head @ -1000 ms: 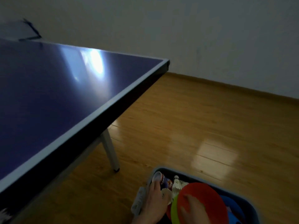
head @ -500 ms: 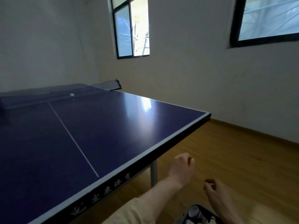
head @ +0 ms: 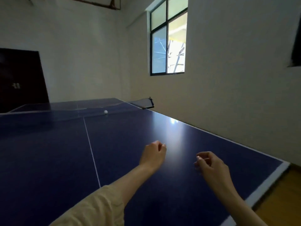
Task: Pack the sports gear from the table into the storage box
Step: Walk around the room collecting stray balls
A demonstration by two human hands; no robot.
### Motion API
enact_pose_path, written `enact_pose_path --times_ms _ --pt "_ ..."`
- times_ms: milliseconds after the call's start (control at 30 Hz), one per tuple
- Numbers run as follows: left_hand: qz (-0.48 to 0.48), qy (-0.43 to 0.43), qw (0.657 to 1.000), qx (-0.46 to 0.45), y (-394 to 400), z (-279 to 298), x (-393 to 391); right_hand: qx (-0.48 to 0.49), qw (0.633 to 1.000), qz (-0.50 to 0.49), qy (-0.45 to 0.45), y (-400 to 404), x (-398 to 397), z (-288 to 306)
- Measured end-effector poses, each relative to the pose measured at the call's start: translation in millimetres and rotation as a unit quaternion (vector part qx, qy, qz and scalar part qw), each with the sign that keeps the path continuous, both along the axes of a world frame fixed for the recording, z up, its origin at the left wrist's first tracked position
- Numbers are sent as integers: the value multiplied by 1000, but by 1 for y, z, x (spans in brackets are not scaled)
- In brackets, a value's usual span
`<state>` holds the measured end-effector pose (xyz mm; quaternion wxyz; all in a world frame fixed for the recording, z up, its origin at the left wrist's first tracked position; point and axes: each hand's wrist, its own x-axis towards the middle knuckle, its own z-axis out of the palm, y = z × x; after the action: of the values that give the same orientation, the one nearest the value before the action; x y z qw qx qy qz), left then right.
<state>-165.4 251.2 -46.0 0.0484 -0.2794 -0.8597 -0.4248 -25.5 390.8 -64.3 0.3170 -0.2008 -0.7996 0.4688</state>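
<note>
A small white ball [head: 105, 112] lies on the blue table-tennis table [head: 48, 152], far off beside the net [head: 48, 114]. My left hand [head: 153, 154] hovers over the table's near half with loosely curled fingers and holds nothing. My right hand [head: 210, 165] hangs a little to its right, also loosely curled and holding nothing. Both hands are well short of the ball. The storage box is out of view.
The table's right edge [head: 228, 141] runs along a white wall with a window [head: 168, 41]. Wooden floor [head: 283, 201] shows past the near right corner. A dark door [head: 21, 79] stands at the far left.
The view has swung up from the box on the floor to the tabletop. Both hands left the box and now hover over the table, holding nothing.
</note>
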Motion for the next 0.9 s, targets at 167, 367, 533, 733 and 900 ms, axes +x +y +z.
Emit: enact_pose_path --times_ms 167,367,533,733,900 --pt "53 -69 996 0 -10 -4 -72 -23 996 53 -62 0 -82 13" --pt "87 -137 986 32 -32 78 -107 -51 988 60 -135 -22 -148 78" --pt "122 -141 981 52 -59 180 -118 -45 990 70 -114 -50 -180 178" --pt "161 -145 973 81 -98 259 -113 -49 989 110 -82 -81 -202 264" --pt "225 -140 959 100 -154 292 -101 -68 978 179 -88 -132 -218 286"
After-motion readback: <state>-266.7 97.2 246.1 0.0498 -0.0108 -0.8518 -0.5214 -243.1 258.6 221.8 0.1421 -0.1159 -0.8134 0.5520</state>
